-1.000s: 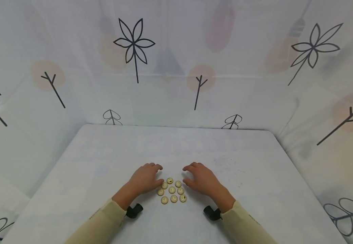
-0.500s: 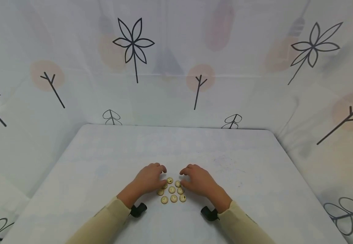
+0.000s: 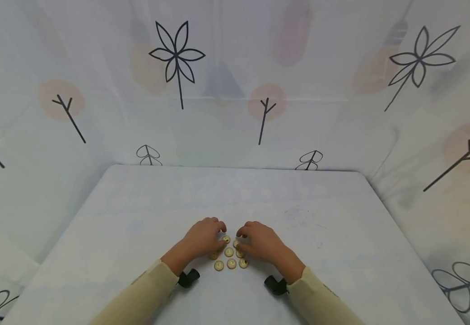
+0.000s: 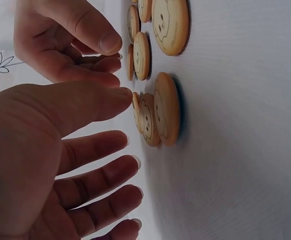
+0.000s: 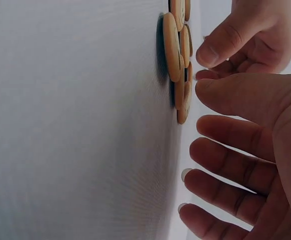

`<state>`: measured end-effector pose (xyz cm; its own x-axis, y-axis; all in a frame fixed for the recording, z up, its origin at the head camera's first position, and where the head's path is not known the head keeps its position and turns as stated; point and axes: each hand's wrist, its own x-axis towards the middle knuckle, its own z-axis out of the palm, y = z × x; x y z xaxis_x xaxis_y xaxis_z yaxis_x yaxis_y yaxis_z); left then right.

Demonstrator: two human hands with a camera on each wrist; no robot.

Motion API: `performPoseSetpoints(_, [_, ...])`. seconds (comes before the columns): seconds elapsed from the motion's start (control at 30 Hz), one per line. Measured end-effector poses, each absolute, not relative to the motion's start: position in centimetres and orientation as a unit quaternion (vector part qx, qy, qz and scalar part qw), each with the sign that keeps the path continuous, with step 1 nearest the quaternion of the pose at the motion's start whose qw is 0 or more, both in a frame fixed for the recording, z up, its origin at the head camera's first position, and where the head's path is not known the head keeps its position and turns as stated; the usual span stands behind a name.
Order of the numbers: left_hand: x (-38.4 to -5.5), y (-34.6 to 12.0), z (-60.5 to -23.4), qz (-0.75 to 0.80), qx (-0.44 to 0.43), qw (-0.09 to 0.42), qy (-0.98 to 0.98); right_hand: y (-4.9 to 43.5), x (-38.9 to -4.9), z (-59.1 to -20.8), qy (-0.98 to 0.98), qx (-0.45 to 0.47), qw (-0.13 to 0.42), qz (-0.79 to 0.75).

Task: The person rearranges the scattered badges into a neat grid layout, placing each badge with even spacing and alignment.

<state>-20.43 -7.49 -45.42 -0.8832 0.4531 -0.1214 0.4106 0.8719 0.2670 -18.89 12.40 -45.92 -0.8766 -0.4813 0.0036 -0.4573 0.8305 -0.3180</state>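
Observation:
Several small round wooden discs [image 3: 219, 266] lie in a close group on the white table, with dark line drawings on their tops. My left hand [image 3: 203, 238] hovers at the group's left side, fingers spread and slightly bent, hiding part of it. Opposite it, my right hand [image 3: 262, 243] is held at the right side, thumb over the edge of the group. In the left wrist view, the left thumb reaches close to a disc [image 4: 166, 109] and the fingers hold nothing. The right wrist view has the right fingers loosely extended beside a disc [image 5: 171, 47], likewise holding nothing.
The white table [image 3: 235, 194] stretches beyond the hands to a back edge. White fabric [image 3: 226, 126] with printed plants encloses it at the back and sides. A black wrist camera [image 3: 188, 278] sits under the left wrist, another black camera [image 3: 276, 285] under the right.
Both hands have moved inward toward each other, the left to the right and the right to the left, covering more of the discs. The discs appear to stay in place.

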Motion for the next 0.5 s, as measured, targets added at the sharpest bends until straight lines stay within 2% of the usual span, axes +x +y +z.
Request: performPoseSetpoints(0.5, [-20.69,-6.63,-45.37,0.099,0.242,0.104,0.960,12.08,-19.06,-45.66,0.946,-0.268,0.056,-0.173])
